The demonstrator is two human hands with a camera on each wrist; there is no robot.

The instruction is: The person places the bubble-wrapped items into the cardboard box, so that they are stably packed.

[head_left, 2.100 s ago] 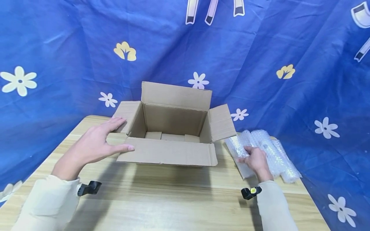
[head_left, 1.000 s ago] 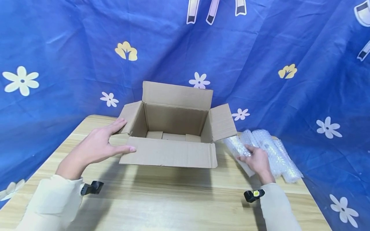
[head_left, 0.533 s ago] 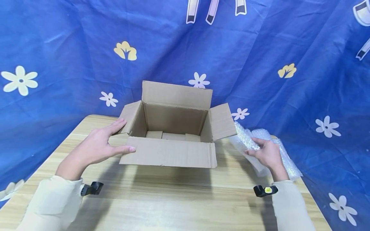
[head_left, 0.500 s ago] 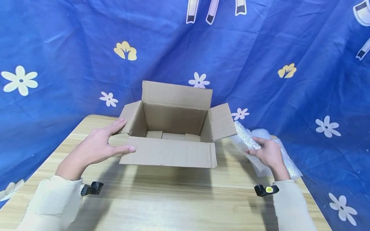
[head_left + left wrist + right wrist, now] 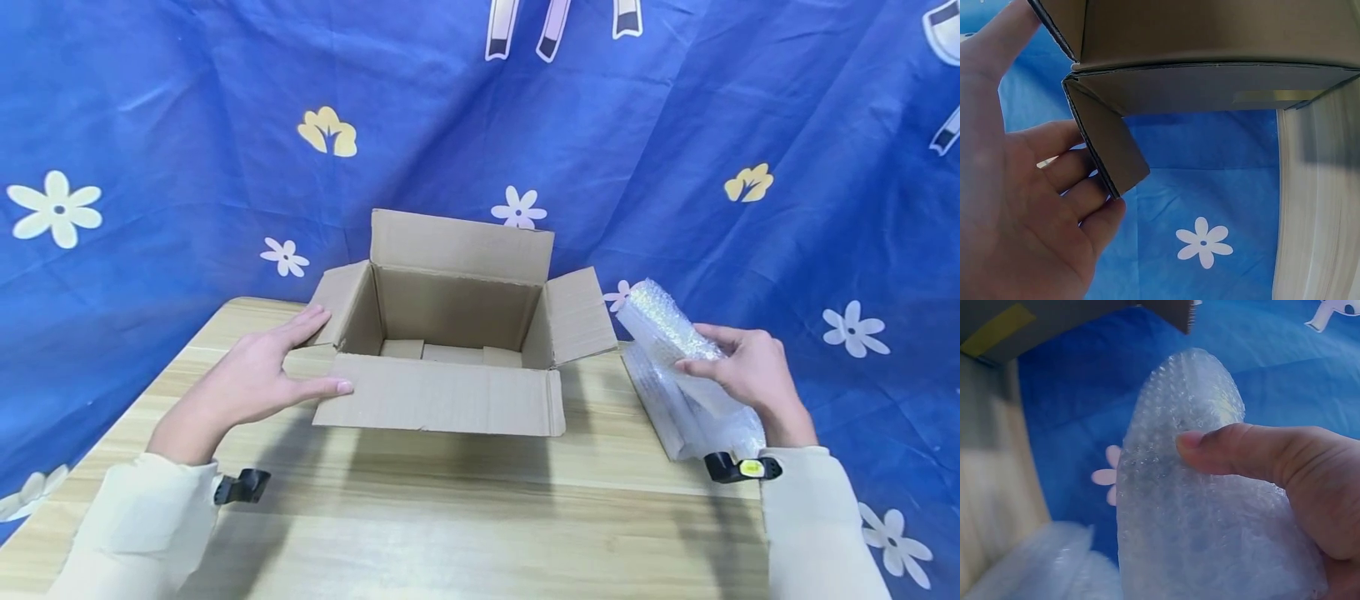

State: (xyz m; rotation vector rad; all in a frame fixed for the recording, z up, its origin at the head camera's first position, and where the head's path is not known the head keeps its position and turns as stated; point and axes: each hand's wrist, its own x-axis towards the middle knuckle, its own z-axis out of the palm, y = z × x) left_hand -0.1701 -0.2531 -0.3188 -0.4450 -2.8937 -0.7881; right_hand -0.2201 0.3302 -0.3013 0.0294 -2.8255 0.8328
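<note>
The right grip (image 5: 753, 371) pinches a bubble-wrap piece (image 5: 663, 325) between thumb and fingers, with more bubble wrap (image 5: 1041, 565) lying below it on the surface (image 5: 480, 525), while the left grip (image 5: 251, 375), spread, touches flaps (image 5: 339, 296) of the open cardboard box (image 5: 453, 308) just to its right

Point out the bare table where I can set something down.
The broadest free patch of table lies in front of the cardboard box, between the sleeves. A narrower strip runs between the box and the lying bubble wrap. The right is crowded: the right hand holds another piece over that wrap.
</note>
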